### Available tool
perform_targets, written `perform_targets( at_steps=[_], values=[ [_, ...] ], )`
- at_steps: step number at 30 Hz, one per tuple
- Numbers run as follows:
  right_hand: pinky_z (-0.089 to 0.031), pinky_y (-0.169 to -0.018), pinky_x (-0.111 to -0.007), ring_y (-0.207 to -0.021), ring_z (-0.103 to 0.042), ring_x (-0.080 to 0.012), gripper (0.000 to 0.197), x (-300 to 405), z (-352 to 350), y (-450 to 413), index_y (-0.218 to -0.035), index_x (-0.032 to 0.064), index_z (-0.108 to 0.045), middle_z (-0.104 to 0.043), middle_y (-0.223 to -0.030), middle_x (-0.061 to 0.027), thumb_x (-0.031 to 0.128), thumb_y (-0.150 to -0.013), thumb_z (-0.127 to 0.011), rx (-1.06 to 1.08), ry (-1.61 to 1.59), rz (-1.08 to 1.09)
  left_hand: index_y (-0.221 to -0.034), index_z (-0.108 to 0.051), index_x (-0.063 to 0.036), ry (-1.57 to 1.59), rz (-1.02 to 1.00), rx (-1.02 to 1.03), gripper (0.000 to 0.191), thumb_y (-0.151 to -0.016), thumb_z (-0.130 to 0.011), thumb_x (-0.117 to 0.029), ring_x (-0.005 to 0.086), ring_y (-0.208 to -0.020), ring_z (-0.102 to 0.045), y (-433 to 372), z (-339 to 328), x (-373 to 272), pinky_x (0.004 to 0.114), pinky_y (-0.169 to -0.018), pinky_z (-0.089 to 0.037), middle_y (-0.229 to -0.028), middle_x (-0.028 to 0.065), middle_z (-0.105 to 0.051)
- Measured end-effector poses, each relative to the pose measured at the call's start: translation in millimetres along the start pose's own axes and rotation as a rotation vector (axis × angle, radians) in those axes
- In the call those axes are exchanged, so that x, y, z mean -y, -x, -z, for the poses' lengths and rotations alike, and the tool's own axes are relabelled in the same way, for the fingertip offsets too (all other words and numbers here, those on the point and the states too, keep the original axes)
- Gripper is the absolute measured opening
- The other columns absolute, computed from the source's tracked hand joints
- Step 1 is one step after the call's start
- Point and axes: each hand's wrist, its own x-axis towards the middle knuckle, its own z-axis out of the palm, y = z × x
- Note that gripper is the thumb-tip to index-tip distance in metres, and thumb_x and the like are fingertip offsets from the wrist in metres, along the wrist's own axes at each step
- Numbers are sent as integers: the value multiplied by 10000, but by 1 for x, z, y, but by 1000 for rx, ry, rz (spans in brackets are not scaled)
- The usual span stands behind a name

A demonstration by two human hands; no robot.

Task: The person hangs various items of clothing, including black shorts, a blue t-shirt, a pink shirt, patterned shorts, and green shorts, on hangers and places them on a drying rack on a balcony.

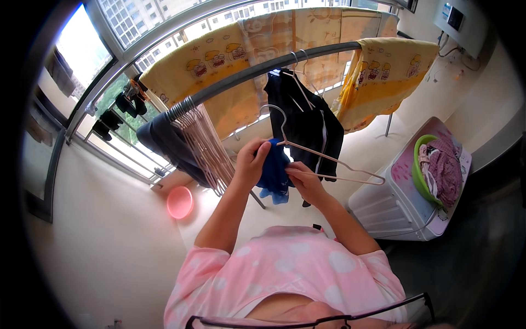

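Observation:
A blue garment (272,168) with a lighter blue lower edge hangs between my hands. My left hand (250,161) pinches its upper left part near the hanger's neck. One arm of a pale pink clothes hanger (333,156) is hidden in the cloth; its other arm sticks out bare to the right. My right hand (306,181) grips the hanger's lower bar at the garment's right side. Just behind, a black garment with white piping (302,119) hangs from the grey rail (242,78). How far the hanger reaches inside the blue cloth cannot be seen.
Several pink hangers (205,144) and a dark garment (168,140) hang at the rail's left. Yellow printed blankets (222,53) drape behind and at right. A green basin (420,164) of clothes sits on a white washing machine (386,205). A pink basin (180,202) is on the floor.

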Motion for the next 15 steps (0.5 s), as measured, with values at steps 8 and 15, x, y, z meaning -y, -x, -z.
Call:
perform_targets(
  at_steps=[8,15],
  values=[
    [-501,-634,-406,-724,-626,-338,152,-11,-10,-20,-927,105,-637,-636,-784,-136,211,-862,-550,289,440,-339,-918,-620,-13,230,155,-94,246,-949,-534,-242,54,-738,-482,4,0,0,193,-669,-395,-773,-32,-559],
    [-463,-574,-396,-658,-576,-310,251,-15,44,-14,-756,52,-614,-540,-746,-120,287,-846,-617,40,520,-276,-932,-637,-22,308,174,-264,262,-943,-552,-269,30,-714,-481,5,4,-3,166,-640,-379,-776,-44,-570]
  ],
)
